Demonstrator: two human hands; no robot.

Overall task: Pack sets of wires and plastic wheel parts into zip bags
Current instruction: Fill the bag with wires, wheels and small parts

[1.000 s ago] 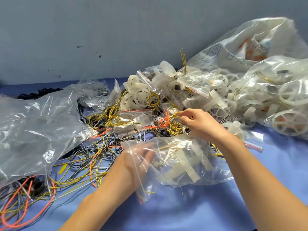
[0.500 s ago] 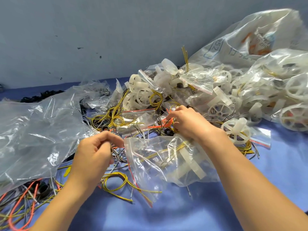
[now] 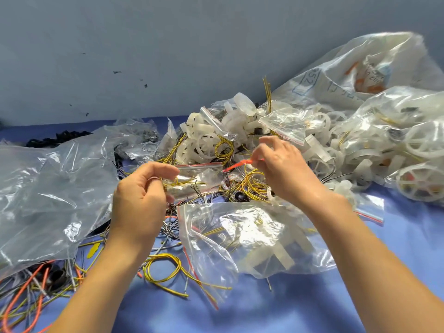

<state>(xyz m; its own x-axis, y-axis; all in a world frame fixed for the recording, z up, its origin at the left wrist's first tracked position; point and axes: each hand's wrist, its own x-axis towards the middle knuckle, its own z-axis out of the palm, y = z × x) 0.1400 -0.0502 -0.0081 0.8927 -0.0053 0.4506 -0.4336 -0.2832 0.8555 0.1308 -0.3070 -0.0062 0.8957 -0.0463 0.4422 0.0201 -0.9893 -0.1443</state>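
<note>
My right hand [image 3: 283, 169] is raised over the wire heap and pinches an orange wire [image 3: 236, 165] that trails off to the left. My left hand [image 3: 141, 198] is raised beside it, fingers curled, pinching thin yellow wires [image 3: 185, 181] next to a small red-strip zip bag [image 3: 199, 175]. Below both hands a clear zip bag [image 3: 254, 236] lies on the blue cloth, holding white plastic wheel parts and yellow wires. A loose yellow wire loop [image 3: 165, 267] lies in front of it. White plastic wheels [image 3: 209, 143] are heaped behind my hands.
A large crumpled clear bag [image 3: 48, 193] covers the left side. Big sacks of filled zip bags and wheels [image 3: 384, 131] fill the right. Orange, yellow and grey wires [image 3: 31, 292] tangle at the near left. Blue cloth [image 3: 300, 306] shows near me; a grey wall stands behind.
Both hands have lifted off the heap. My left hand left the near zip bag and rose to the yellow wires; my right hand pulled an orange wire up and right.
</note>
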